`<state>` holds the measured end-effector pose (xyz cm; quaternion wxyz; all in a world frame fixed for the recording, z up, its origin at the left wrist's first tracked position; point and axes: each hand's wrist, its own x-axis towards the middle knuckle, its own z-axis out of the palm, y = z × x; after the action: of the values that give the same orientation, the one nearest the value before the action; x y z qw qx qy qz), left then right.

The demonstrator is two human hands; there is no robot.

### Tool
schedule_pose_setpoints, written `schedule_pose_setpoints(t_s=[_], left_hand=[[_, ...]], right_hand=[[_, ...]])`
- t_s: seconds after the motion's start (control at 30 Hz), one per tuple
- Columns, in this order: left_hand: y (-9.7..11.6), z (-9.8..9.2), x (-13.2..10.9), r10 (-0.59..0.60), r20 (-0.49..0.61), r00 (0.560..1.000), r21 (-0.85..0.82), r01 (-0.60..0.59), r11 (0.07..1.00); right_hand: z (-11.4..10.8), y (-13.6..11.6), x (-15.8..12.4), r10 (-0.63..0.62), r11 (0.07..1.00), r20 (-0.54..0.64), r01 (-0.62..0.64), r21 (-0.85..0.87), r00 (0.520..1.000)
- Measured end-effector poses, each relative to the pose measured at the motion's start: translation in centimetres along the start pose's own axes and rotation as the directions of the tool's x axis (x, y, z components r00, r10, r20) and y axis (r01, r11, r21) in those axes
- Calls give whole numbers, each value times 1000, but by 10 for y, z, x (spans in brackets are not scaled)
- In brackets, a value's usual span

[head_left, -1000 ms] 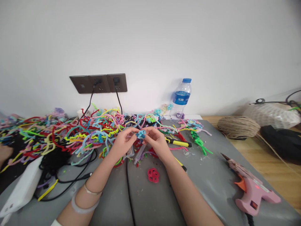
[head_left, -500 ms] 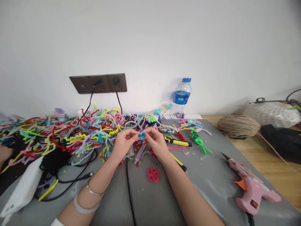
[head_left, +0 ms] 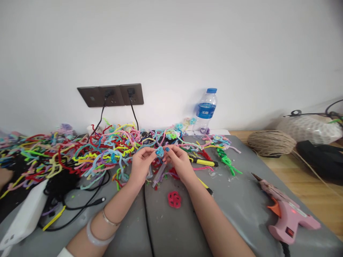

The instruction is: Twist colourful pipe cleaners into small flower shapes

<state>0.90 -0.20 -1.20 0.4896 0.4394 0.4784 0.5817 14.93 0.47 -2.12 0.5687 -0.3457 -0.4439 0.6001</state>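
Between my two hands is a small light-blue flower of bent pipe cleaner [head_left: 160, 152], held up over the middle of the table. My left hand [head_left: 143, 162] pinches its left side between thumb and fingers. On the other side, my right hand [head_left: 178, 160] has its thumb and fingertips closed at the flower's edge. Under the hands lie a clear glue stick [head_left: 159, 175] and scraps of pipe cleaner. A flat red pipe-cleaner flower [head_left: 174, 199] rests on the table nearer to me, between my forearms.
A tangled heap of coloured pipe cleaners [head_left: 107, 146] spreads along the wall. Yellow-black cutters [head_left: 204, 162] lie behind my right hand. A pink glue gun [head_left: 291, 214], a twine ball [head_left: 271, 143] and a water bottle [head_left: 205, 111] stand rightward. A white power strip [head_left: 25, 216] is left.
The blue flower has turned between my fingers, showing more of its loops. My right fingertips have shifted slightly away from its middle.
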Motion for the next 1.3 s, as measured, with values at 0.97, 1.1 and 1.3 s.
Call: schedule_pose_setpoints(t_s=[0.97,1.1,1.3], left_hand=[[-5,12,-8,-259,114,959,-392,283,875],[-3,9,-9,-149,120,981,-249,175,952],[10,-9,1,81,362,929,241,-178,954]], right_hand=[[3,7,0,-123,987,-9,122,-108,992],[0,5,2,-68,988,19,70,-135,997],[-7,-1,1,-36,977,-3,34,-211,999]])
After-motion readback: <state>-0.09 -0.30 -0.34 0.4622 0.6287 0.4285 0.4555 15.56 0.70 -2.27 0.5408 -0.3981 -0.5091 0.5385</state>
